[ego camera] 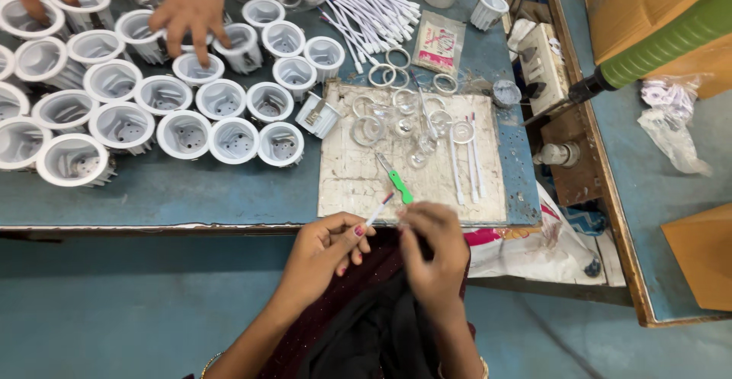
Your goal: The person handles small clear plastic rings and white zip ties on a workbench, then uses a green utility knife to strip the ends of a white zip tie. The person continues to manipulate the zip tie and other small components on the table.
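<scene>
My left hand (pixel 324 249) pinches a thin white wire piece with a red tip (pixel 380 208) just below the table's front edge. My right hand (pixel 432 253) is beside it, fingers curled close to the wire's end; what it grips I cannot tell. In front of both hands lies a worn white work board (pixel 343 181) carrying a green-handled tool (pixel 396 183), clear rings (pixel 369 129) and a few white wire pieces (pixel 467 165).
Several white ribbed lamp housings (pixel 183 133) crowd the blue table's left half. Another person's hands (pixel 192 13) reach among them at the far edge. A pile of white wires (pixel 374 1), a sachet (pixel 438 43), a power strip (pixel 543 62) and a green-handled tool (pixel 656 47) lie right.
</scene>
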